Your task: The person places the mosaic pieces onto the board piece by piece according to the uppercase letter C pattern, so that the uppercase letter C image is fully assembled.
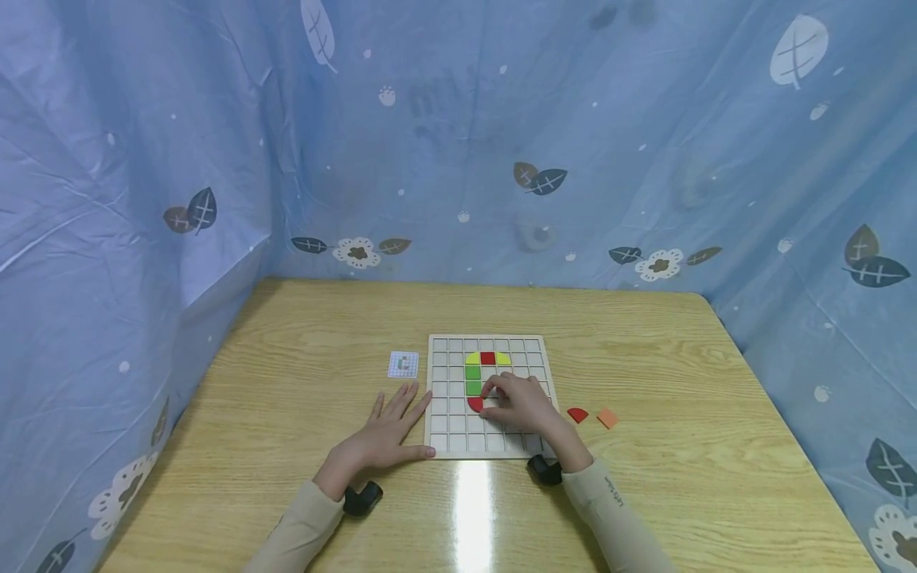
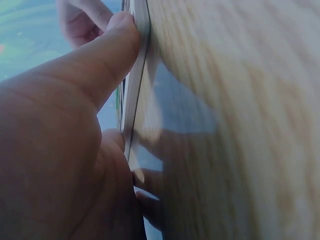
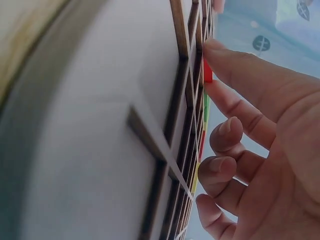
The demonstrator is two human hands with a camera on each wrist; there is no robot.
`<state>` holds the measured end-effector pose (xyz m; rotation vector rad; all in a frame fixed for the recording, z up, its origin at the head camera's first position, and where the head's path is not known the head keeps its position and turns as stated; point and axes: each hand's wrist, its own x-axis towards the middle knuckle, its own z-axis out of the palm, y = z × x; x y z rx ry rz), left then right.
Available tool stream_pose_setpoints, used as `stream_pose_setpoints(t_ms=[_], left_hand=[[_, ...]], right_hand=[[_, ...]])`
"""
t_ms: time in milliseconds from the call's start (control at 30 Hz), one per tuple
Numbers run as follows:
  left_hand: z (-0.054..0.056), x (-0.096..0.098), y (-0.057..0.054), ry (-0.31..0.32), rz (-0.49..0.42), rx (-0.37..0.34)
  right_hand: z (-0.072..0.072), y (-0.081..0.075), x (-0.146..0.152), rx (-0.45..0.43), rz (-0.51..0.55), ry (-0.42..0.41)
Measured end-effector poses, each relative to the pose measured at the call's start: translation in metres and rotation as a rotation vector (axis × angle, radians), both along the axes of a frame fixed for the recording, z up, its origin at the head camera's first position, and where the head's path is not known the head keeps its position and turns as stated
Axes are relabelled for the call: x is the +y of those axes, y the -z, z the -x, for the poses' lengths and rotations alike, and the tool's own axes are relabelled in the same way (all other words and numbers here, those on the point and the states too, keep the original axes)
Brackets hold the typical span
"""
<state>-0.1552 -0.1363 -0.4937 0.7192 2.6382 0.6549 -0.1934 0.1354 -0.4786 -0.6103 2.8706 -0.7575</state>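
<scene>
A white grid board [image 1: 438, 422] lies on the table, framed in pale wood. On it a red square tile [image 1: 488, 358] sits between two yellow quarter-round tiles, with green square tiles [image 1: 473, 380] down the left. My right hand [image 1: 526, 406] pinches a red quarter-round tile [image 1: 476, 404] between thumb and index finger, below the green ones. In the right wrist view, that red tile [image 3: 208, 71] shows at the fingertips, the other fingers loosely bent. My left hand [image 1: 383, 438] is spread at the board's left edge, its thumb [image 2: 120, 30] touching the board's side.
Right of the board lie a second red quarter-round tile [image 1: 577, 415] and an orange square tile [image 1: 607, 418]. A small card [image 1: 403, 364] with a printed grid pattern lies left of the board. A blue patterned curtain [image 1: 458, 143] surrounds the wooden table [image 1: 322, 334].
</scene>
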Motion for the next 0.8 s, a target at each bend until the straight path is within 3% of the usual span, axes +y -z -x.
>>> stream_pose_setpoints(t_ms=[467,800], left_hand=[[0.0005,-0.0001,0.0023,0.005,-0.033,0.008],[0.0022,-0.0005,0.0026,0.002,-0.017,0.008]], right_hand=[[0.0012,0.0028,0.0053,0.009,-0.001,0.011],[-0.0009,0.0004,0.0073,0.018,0.040,-0.086]])
